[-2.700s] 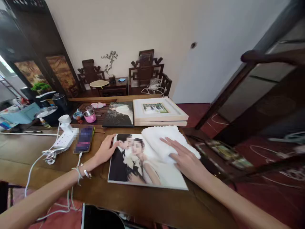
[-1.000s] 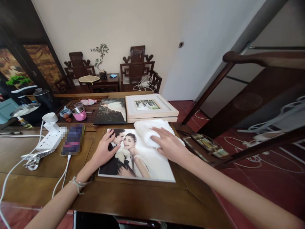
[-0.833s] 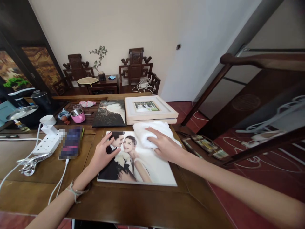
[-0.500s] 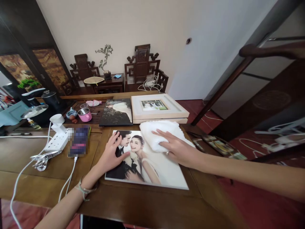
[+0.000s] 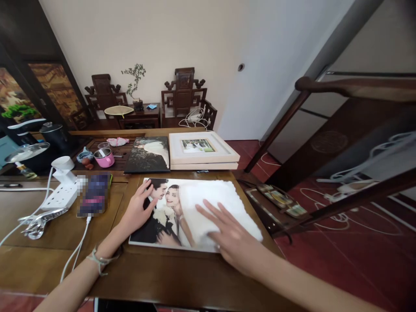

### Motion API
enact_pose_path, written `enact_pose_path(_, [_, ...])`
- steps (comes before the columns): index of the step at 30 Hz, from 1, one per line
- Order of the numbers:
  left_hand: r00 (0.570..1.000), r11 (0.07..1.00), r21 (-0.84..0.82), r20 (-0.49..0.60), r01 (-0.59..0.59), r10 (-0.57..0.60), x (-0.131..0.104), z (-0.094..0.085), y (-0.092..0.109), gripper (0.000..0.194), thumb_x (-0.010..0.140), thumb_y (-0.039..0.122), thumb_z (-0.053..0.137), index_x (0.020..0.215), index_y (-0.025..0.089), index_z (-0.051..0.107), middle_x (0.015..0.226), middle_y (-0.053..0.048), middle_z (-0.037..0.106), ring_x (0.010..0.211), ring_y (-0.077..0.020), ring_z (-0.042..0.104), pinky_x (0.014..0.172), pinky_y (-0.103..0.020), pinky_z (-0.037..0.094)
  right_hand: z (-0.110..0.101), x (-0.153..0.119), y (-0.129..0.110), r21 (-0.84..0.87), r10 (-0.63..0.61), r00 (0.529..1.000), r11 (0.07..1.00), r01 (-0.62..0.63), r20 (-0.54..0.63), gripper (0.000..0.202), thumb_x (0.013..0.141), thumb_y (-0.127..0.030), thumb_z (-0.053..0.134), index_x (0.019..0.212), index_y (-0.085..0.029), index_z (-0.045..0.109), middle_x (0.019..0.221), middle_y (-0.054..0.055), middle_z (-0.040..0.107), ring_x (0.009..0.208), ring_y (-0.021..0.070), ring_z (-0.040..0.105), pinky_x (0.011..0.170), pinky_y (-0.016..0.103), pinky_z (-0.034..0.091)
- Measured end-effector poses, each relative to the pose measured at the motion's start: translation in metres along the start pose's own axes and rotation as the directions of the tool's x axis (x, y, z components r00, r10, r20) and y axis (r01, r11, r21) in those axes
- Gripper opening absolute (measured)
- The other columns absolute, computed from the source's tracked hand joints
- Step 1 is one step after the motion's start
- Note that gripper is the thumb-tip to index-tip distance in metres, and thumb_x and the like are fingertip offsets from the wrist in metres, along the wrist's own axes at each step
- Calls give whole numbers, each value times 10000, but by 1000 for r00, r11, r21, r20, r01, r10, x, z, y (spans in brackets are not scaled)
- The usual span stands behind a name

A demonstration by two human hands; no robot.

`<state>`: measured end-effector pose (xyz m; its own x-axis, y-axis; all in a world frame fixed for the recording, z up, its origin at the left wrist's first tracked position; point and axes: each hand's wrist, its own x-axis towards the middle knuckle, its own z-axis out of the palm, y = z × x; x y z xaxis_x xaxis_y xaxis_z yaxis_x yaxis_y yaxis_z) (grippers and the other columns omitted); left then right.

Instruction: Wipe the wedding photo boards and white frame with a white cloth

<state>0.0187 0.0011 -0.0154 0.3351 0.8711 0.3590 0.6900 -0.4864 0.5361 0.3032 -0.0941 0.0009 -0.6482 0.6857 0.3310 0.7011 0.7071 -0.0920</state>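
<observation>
A wedding photo panel [image 5: 169,219] of a couple lies flat on the wooden table before me. My left hand [image 5: 138,209] rests on its left edge, fingers apart and thumb on the picture, holding nothing. Over the panel's right half spreads a white towel [image 5: 199,195] with a fluffy edge. My right hand [image 5: 232,242] presses this towel down with fingers stretched, its thumb side slightly blurred against the cloth. The towel hides the right part of the photo.
Behind the panel lie a dark photo panel [image 5: 147,154] and stacked pale frames [image 5: 224,151]. To the left are a phone [image 5: 95,195] on a charging cable, a white power strip [image 5: 63,193] and a pink cup [image 5: 104,159]. A wooden chair [image 5: 292,160] stands at right.
My right hand has moved the white towel down toward me across the panel's right side, and the towel lies more spread out. My left hand stays on the left edge. The view has shifted right.
</observation>
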Motion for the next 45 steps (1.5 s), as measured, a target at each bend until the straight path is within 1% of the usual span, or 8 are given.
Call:
enact_pose_path(3, [1000,1000,1,18,6,-6,0,0,0,464,896,363,491,1291,126,548,1455,-148,432,1384,-256,347,1136,-459,289,-4,-16,-34,24,-64,998,998,64,-3,228,620,13,516,685,-161,650,1476,169,365,1387,378,192,1081,621,267])
enact_pose_path(6, [999,1000,-1,36,10,-9,1,-1,-1,466,903,371,480,1285,115,552,1452,-152,435,1393,-254,330,1139,-454,283,-6,-16,-37,50,-102,995,994,102,-2,208,620,-2,535,681,-166,649,1473,163,374,1379,379,222,1081,615,269])
enact_pose_path(14, [999,1000,-5,42,-10,10,0,-1,-3,439,915,361,462,1285,141,549,1460,-148,426,1396,-257,322,1134,-480,280,-4,43,57,52,58,997,997,-61,55,439,626,55,460,965,-138,662,1431,182,436,1365,319,294,1069,585,307])
enact_pose_path(17, [999,1000,-9,42,-16,17,-1,0,-3,480,897,394,492,1307,147,525,1467,-154,412,1401,-266,311,1137,-483,273,0,51,66,48,110,993,993,-112,41,488,606,81,431,1003,-107,645,1412,213,450,1358,331,304,1070,574,314])
enact_pose_path(27, [999,999,-37,50,20,-18,-4,-2,0,497,889,392,524,1335,176,491,1485,-137,381,1411,-260,289,1147,-465,256,-6,-12,-36,43,-60,998,997,59,24,222,607,0,521,689,-164,647,1477,176,361,1376,389,209,1072,622,281])
enact_pose_path(31, [999,998,-55,52,14,-11,-3,-2,0,486,894,375,523,1344,196,479,1487,-132,380,1413,-259,283,1142,-473,261,-18,-20,-47,84,-144,988,987,139,52,204,615,-27,540,685,-192,638,1487,125,355,1371,368,242,1093,573,286])
enact_pose_path(39, [996,999,9,71,44,-45,8,5,-3,472,907,371,493,1340,183,488,1495,-150,367,1423,-303,241,1110,-556,256,-33,27,21,112,-151,944,986,123,292,428,578,56,493,908,-144,676,1474,172,355,1361,340,275,1077,550,321])
enact_pose_path(45, [992,1000,3,122,-20,20,17,1,-12,509,897,411,501,1344,168,490,1492,-149,372,1427,-303,232,1116,-552,260,-11,71,50,32,-87,978,996,82,192,373,692,-6,539,1022,-123,669,1447,206,399,1355,363,291,1051,569,346])
